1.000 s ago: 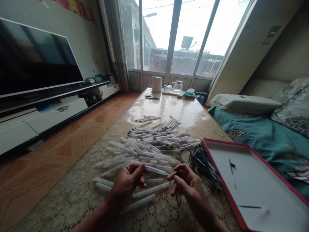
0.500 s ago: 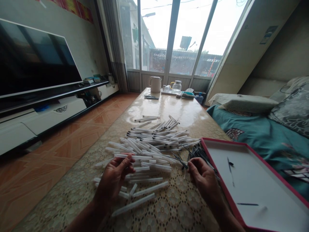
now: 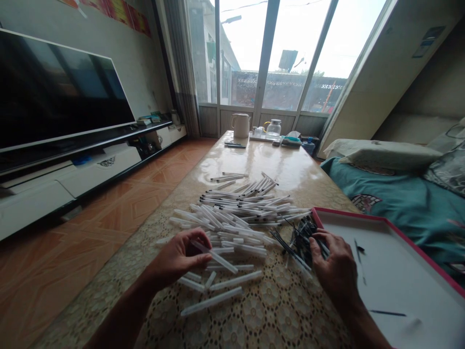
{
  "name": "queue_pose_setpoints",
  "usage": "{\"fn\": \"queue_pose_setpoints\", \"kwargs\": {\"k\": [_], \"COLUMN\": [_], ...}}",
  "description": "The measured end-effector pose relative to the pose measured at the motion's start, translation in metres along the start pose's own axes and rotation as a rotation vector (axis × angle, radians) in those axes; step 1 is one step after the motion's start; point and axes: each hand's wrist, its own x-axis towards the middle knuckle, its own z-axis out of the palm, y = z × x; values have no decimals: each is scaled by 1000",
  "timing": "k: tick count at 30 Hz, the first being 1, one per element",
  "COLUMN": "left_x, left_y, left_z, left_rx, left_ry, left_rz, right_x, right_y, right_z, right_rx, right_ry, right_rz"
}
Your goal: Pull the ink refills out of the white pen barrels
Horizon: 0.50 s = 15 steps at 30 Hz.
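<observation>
Pinched between the thumb and fingers of my left hand (image 3: 183,254) is a translucent white pen barrel (image 3: 223,261), its free end slanting down to the right. Under and beyond it lies a heap of similar loose barrels (image 3: 221,225). My right hand (image 3: 334,261) rests over the right part of a pile of thin black pen refills (image 3: 303,232), thumb and fingers apart and touching it. Its fingertips are partly hidden among the refills. Farther back, white pens with dark ends (image 3: 243,196) lie in a loose bunch.
A red-rimmed white box lid (image 3: 388,261) at the right holds a few dark pieces. At the table's far end stand a beige jug (image 3: 241,127), a glass pitcher (image 3: 274,128) and a tissue pack (image 3: 291,138). A bed (image 3: 399,189) flanks the table's right side.
My right hand has moved right, from pinching a dark refill at the pile's left edge to lying over the pile. The barrel in my left hand has tipped from level to slanting.
</observation>
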Motion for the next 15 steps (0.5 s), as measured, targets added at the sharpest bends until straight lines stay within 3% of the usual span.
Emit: {"fn": "queue_pose_setpoints", "kwargs": {"k": [2, 6, 11, 15], "left_x": [0, -1, 0, 2], "left_y": [0, -1, -1, -2], "left_z": [6, 13, 15, 22], "left_rx": [176, 539, 577, 538], "left_ry": [-20, 99, 128, 120], "left_rz": [78, 290, 382, 417], "right_x": [-2, -6, -6, -1], "right_y": [-2, -8, -30, -58], "right_z": [2, 5, 1, -7], "right_rx": [50, 114, 285, 496], "right_ry": [-24, -80, -145, -444], "right_rz": [-14, -19, 20, 156]}}
